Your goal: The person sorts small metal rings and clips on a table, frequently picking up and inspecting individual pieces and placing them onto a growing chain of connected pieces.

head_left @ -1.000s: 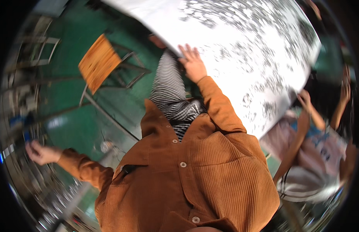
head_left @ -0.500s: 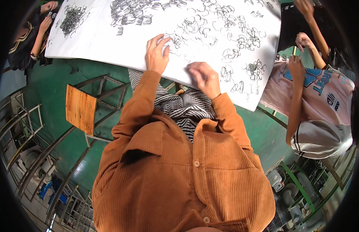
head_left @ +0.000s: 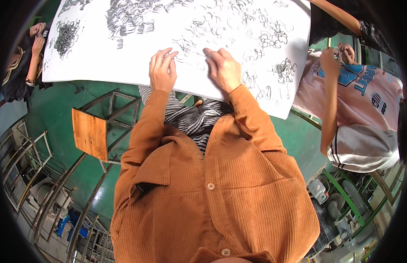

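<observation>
Small thin black curved strips (head_left: pixel 212 26) lie scattered over a white-covered table (head_left: pixel 94 52). Near the table's front edge, my left hand (head_left: pixel 163 72) rests with bent fingers a little apart beside a loose cluster of these strips, and nothing shows in it. To its right, my right hand (head_left: pixel 224 70) reaches over the white surface, its index finger stretched toward nearby strips and its thumb apart. No strip is visible in the right hand, though its palm side is hidden.
Dark pieces (head_left: pixel 129 19) lie packed in rows at the far left-centre. Tangled black heaps sit at the left (head_left: pixel 65 38) and right (head_left: pixel 284 69). Co-workers' hands show at the left (head_left: pixel 37 41) and right (head_left: pixel 334 59). A wooden-topped stool (head_left: pixel 89 135) stands left on the green floor.
My right hand has moved forward and left, away from the table edge, and its fingers have stretched out. My left hand has shifted slightly nearer me. The whole view has shifted a little.
</observation>
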{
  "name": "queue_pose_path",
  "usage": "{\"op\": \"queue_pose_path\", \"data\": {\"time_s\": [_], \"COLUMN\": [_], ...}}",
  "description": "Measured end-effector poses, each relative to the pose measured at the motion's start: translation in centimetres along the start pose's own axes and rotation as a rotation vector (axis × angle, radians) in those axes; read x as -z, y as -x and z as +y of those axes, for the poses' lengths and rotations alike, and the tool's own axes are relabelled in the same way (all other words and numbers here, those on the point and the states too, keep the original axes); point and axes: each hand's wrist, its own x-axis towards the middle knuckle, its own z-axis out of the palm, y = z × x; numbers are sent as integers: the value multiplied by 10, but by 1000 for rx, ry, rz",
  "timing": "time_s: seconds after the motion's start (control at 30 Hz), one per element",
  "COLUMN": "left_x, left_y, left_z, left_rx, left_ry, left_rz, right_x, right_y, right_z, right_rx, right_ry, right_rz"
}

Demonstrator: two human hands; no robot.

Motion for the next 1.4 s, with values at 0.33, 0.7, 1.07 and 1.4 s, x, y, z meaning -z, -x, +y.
{"op": "queue_pose_path", "data": {"time_s": [0.33,0.7,1.07,1.4], "left_x": [0,-3,23,17], "left_y": [-2,-2,-67,-109], "left_z": [6,3,-38,-62], "left_rx": [-18,-32,203,204], "left_ry": [-17,-24,176,-206], "left_rz": [2,20,189,-87], "right_x": [28,25,2,31], "right_y": [2,-2,-24,-22], "right_z": [41,55,33,15], "right_rx": [-220,-312,-228,-115], "right_ry": [11,-3,219,-238], "right_rz": [209,130,-106,28]}}
